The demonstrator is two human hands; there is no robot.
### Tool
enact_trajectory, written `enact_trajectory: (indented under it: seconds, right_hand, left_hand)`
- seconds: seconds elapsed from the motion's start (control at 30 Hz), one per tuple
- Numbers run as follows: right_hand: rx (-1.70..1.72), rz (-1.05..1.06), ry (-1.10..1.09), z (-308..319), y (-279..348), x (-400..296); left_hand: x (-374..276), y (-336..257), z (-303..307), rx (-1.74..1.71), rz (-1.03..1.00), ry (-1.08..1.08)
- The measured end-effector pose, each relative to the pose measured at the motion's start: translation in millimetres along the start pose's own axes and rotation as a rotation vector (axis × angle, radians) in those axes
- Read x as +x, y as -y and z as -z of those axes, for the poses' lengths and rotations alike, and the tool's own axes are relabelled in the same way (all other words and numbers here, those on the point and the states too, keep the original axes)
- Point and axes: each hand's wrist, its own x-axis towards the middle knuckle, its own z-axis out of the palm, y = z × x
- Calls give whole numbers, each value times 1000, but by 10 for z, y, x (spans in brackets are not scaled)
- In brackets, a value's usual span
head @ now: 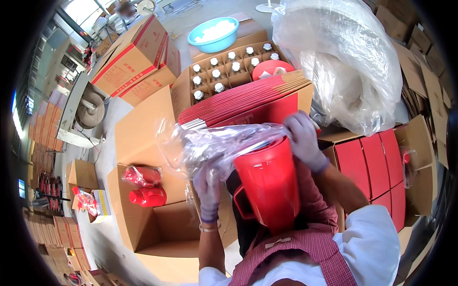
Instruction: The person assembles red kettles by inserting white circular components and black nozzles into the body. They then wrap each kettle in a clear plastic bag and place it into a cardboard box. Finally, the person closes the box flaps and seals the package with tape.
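Observation:
A large red plastic jug-shaped container [268,178] with a side handle stands upright against my lap, its open rim facing up. My gloved left hand [208,186] grips a clear plastic bag [222,146] left of the rim. At the rim's right side is my gloved right hand [304,139], fingers curled on the end of the same bag, which stretches across the top of the container. Behind the bag lies a row of folded red cartons [243,96].
An open cardboard box [143,228] at left holds red flasks [148,196]. Ahead, a divided carton [184,85] holds white-capped bottles; beyond it is a blue basin [213,44]. Red boxes [352,168] fill a carton at right, below large plastic sheeting [343,64].

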Motion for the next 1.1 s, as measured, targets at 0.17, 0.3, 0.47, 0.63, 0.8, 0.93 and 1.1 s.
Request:
enact_trajectory:
  seconds: [0.17,0.3,0.47,0.63,0.8,0.93,1.1]
  right_hand:
    - [108,210,-60,496,534,-728]
    - [80,264,195,639,443,-918]
    - [96,160,185,313,71,-792]
    - [137,259,384,397,196,-1139]
    - [220,497,631,719,579,-2040]
    - [284,538,491,561,770,-1981]
    - [214,357,-136,1136,1135,-1281]
  left_hand:
    - [-445,20,-323,316,-308,-227]
    - [-643,185,-365,58,0,-159]
    - [-607,405,-271,13,-50,-5]
    - [-692,118,13,186,-299,169]
    - [-1665,17,39,68,32,65]
    - [-1451,-576,-167,-189,139,-218]
    - [-359,-1419,65,-327,-372,-319]
